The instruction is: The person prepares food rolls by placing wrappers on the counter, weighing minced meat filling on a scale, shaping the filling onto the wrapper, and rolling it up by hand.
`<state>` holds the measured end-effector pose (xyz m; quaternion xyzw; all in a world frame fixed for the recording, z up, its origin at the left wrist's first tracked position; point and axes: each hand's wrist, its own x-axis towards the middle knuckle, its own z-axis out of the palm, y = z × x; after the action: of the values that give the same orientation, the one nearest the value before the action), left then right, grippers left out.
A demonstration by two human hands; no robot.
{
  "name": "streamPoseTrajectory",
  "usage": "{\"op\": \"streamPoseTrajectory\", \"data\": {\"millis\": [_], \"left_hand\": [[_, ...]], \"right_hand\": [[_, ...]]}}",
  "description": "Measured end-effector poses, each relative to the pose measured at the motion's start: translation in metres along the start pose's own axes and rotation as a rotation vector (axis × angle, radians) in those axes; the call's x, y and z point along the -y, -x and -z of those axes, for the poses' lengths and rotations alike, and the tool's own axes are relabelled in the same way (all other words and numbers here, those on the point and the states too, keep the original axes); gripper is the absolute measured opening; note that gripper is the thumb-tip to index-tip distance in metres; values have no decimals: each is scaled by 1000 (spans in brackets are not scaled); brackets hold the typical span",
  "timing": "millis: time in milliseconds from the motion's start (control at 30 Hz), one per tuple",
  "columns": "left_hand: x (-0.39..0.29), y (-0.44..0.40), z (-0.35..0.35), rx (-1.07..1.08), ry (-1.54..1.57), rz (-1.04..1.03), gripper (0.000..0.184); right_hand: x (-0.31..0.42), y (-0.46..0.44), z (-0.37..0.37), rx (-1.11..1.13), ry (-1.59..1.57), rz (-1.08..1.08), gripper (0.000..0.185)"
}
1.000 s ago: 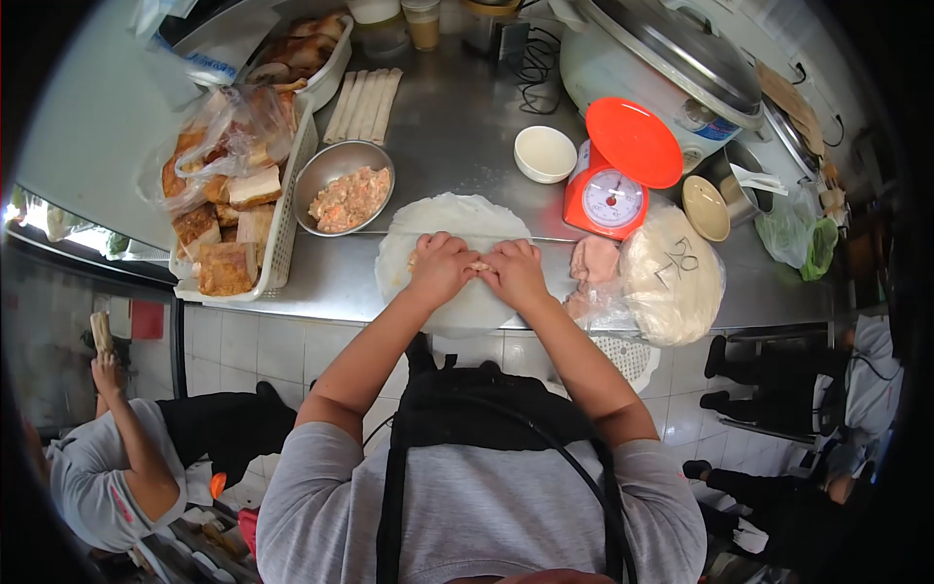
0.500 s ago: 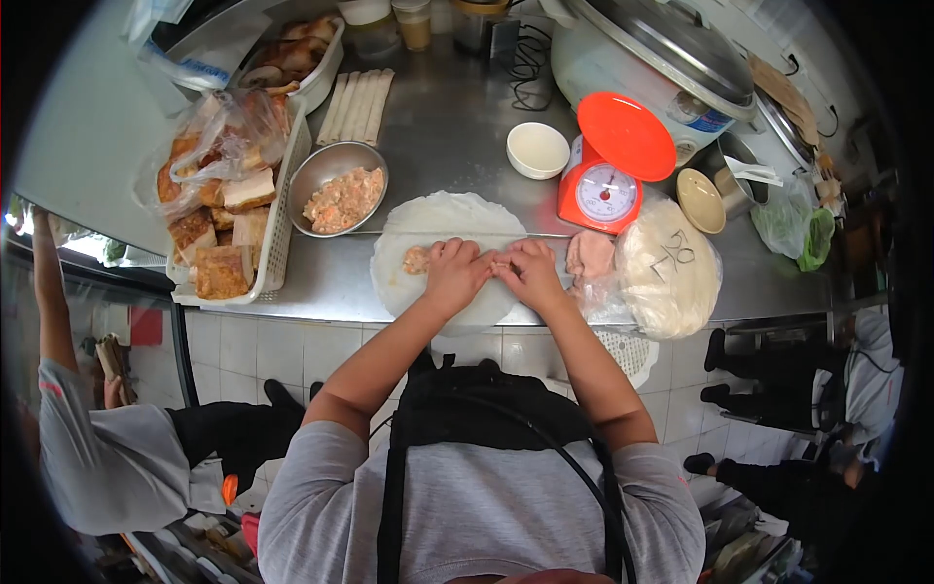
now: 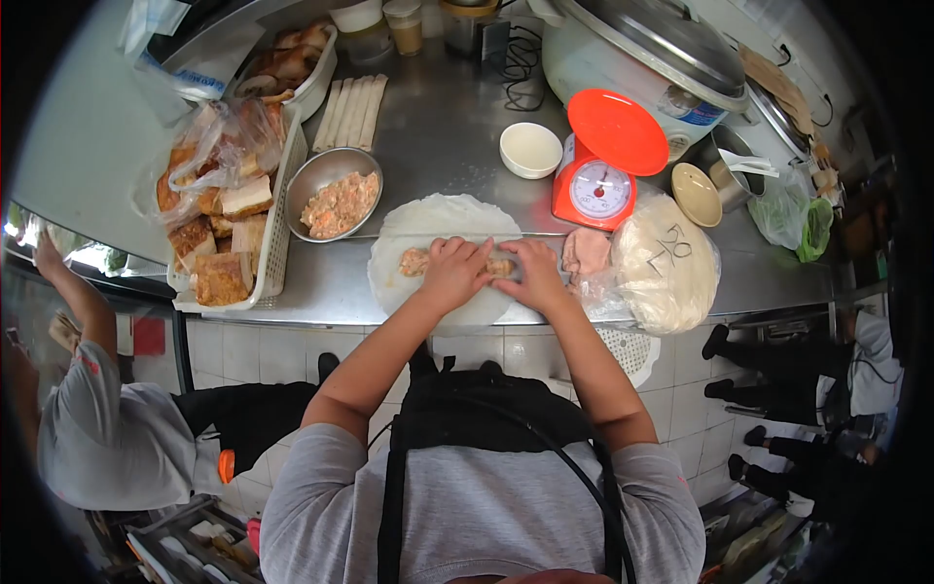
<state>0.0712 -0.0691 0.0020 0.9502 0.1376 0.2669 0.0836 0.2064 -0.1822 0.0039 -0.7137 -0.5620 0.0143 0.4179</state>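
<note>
A round, thin white rice-paper-like wrapper [image 3: 443, 216] lies flat at the table's front edge, with a strip of minced meat filling [image 3: 413, 262] across it. My left hand [image 3: 455, 274] is closed over the middle of the strip, fingers curled onto it. At the strip's right end my right hand [image 3: 535, 276] pinches the filling between thumb and fingers. A short piece of filling shows between the two hands. Left of the wrapper, a steel bowl [image 3: 304, 200] holds more of the same minced mix. To the right lie a lump of pink meat [image 3: 587, 251] and a bagged stack of round wrappers [image 3: 664, 277].
Several finished white rolls [image 3: 350, 112] lie side by side behind the bowl. A basket [image 3: 276, 258] of roast pork stands left. A red scale [image 3: 595, 190], a small white bowl [image 3: 530, 151] and a large lidded pot [image 3: 632, 78] stand behind. Another person [image 3: 117, 428] is at the left.
My hands have moved slightly apart at the right end of the strip, so filling shows between them. The person on the left has shifted their arm and legs.
</note>
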Motion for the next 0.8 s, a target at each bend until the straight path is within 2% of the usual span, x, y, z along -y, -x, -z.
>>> {"op": "streamPoseTrajectory", "data": {"millis": [100,200,300,400,700,800], "left_hand": [[1,1,-3,32,48,-6,30],[-1,1,-14,36,43,6,30],[-2,-1,-14,19,44,4,28],[-4,-5,-11,16,65,0,24],[-6,-9,-17,22,89,-45,21],[-8,-9,-16,22,91,-43,23]], "right_hand": [[-7,2,1,107,-31,-9,19],[-20,6,-7,107,75,35,23],[-10,3,-2,8,55,-12,22],[-4,1,4,114,137,19,21],[-8,3,11,113,29,28,20],[-22,6,3,182,54,-18,23]]}}
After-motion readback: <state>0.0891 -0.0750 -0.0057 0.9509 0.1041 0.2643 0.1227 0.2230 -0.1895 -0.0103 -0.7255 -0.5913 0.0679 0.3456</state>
